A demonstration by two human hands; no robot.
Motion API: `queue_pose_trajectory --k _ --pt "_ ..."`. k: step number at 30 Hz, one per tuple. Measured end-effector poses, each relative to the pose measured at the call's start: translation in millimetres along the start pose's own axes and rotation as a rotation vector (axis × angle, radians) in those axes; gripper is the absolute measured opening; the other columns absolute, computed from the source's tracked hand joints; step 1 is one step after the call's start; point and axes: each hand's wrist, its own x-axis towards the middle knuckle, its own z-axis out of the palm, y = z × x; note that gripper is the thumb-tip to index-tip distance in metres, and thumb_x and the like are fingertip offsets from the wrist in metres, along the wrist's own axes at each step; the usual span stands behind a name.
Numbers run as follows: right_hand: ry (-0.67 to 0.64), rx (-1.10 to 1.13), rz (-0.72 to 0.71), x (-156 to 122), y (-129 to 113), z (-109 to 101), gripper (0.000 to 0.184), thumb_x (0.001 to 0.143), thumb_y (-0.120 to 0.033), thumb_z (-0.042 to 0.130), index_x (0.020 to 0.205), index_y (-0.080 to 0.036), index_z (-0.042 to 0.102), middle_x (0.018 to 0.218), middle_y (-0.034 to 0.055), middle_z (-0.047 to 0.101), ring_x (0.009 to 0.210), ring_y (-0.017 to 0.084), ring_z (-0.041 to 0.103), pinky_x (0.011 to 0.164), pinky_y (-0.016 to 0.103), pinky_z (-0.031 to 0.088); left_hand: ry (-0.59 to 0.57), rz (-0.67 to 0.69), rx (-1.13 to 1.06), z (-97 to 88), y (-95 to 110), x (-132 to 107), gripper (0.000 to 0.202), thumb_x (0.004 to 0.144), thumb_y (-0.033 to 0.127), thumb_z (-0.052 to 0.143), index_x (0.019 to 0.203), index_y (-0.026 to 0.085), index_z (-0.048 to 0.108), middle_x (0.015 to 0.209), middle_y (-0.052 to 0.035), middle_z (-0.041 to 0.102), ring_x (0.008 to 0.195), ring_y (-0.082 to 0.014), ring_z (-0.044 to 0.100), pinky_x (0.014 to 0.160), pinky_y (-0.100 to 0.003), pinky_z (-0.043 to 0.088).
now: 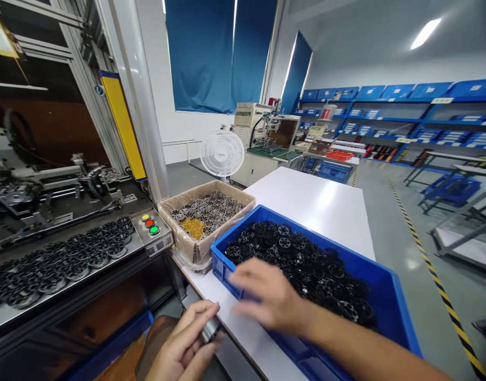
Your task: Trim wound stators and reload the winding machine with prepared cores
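Note:
My left hand [189,338] is low in the middle, its fingers closed around a small silver metal ring [210,329] that they partly cover. To its right, my right hand [266,296] passes over the near long side of a blue bin [401,301]. Motion blurs its fingertips, but the fingers look stretched out and apart from the thumb, with nothing visible between them. Inside the bin lie many black spoked plastic wheels [284,242], heaped up. The forearm hides part of the bin's near wall.
Left of the bin stands a lined cardboard box [179,246] with grey and yellow wheel parts. Rows of black parts with metal rims [68,259] line the machine ledge, beside a button box [152,233]. A white fan [222,153] stands behind the white table [318,206].

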Motion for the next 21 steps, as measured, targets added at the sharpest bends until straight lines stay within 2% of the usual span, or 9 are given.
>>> queue_pose_trajectory --k 2,3,5,7,10,12,16,18,21 --pt "-0.015 -0.125 0.268 2.0 38.0 -4.6 0.028 0.091 -0.035 0.06 0.106 -0.013 0.066 0.103 0.0113 0.07 0.096 0.019 0.064 0.088 0.035 0.053 0.002 0.031 0.163 -13.7 2.5 5.9 0.034 0.081 0.039 0.069 0.111 0.024 0.075 0.115 -0.0106 0.074 0.094 -0.0235 0.071 0.082 -0.025 0.056" --pt "-0.041 -0.174 0.361 1.5 56.4 -5.2 0.021 0.093 -0.029 0.057 0.103 -0.012 0.066 0.102 0.0119 0.07 0.094 0.02 0.065 0.087 0.038 0.054 -0.004 0.014 0.191 -20.2 3.0 9.1 0.034 0.083 0.039 0.066 0.113 0.025 0.074 0.11 -0.0097 0.076 0.09 -0.0219 0.072 0.08 -0.024 0.056" --pt "-0.144 -0.241 0.484 -2.5 86.0 -1.1 0.016 0.093 -0.026 0.058 0.096 -0.013 0.066 0.096 0.0076 0.07 0.088 0.018 0.066 0.081 0.039 0.055 -0.021 -0.047 0.15 -29.3 1.5 14.2 0.035 0.085 0.04 0.064 0.116 0.026 0.071 0.105 -0.0087 0.077 0.079 -0.0191 0.072 0.076 -0.025 0.057" --pt "-0.262 -0.286 0.551 -8.8 102.7 8.6 0.016 0.092 -0.03 0.06 0.094 -0.015 0.065 0.095 0.0038 0.069 0.085 0.017 0.066 0.079 0.038 0.056 -0.001 -0.035 0.083 -31.6 -2.8 16.2 0.038 0.078 0.041 0.072 0.112 0.025 0.072 0.109 -0.009 0.073 0.079 -0.0188 0.07 0.075 -0.025 0.056" --pt "-0.376 -0.328 0.574 -16.2 108.5 24.3 0.018 0.093 -0.032 0.06 0.099 -0.015 0.065 0.101 0.0041 0.068 0.09 0.017 0.066 0.081 0.038 0.055 0.021 0.129 0.157 -28.0 -8.9 13.7 0.036 0.067 0.036 0.082 0.101 0.025 0.076 0.098 -0.006 0.066 0.082 -0.0186 0.066 0.072 -0.024 0.054" --pt "-0.407 -0.346 0.557 -17.9 106.8 30.1 0.018 0.092 -0.032 0.06 0.098 -0.015 0.064 0.101 0.0039 0.068 0.091 0.018 0.065 0.081 0.038 0.055 -0.034 0.238 0.293 -26.5 -8.9 10.7 0.039 0.069 0.03 0.08 0.108 0.028 0.074 0.094 -0.0051 0.064 0.082 -0.0187 0.065 0.072 -0.024 0.054" --pt "-0.392 -0.382 0.509 -16.3 107.5 31.7 0.01 0.088 -0.017 0.058 0.087 -0.015 0.067 0.089 0.0042 0.069 0.084 0.019 0.067 0.074 0.035 0.055 -0.069 0.26 0.404 -29.6 -0.6 6.9 0.053 0.069 0.02 0.08 0.12 0.031 0.068 0.11 -0.0079 0.072 0.098 -0.0246 0.067 0.082 -0.028 0.053" --pt "-0.347 -0.407 0.489 -15.4 113.4 31.4 0.019 0.084 -0.012 0.051 0.08 -0.016 0.069 0.084 0.0075 0.07 0.079 0.023 0.069 0.069 0.035 0.054 -0.048 0.192 0.274 -30.9 3.5 6.5 0.047 0.072 0.019 0.078 0.117 0.028 0.07 0.119 -0.0097 0.071 0.104 -0.0256 0.066 0.088 -0.03 0.051" --pt "-0.232 -0.423 0.452 -15.5 126.7 29.8 0.024 0.081 -0.019 0.046 0.082 -0.015 0.07 0.083 0.0117 0.072 0.077 0.028 0.071 0.069 0.04 0.056 -0.061 0.072 -0.108 -29.5 6.0 7.3 0.044 0.072 0.02 0.08 0.115 0.023 0.07 0.117 -0.0113 0.072 0.101 -0.0224 0.067 0.089 -0.03 0.05"
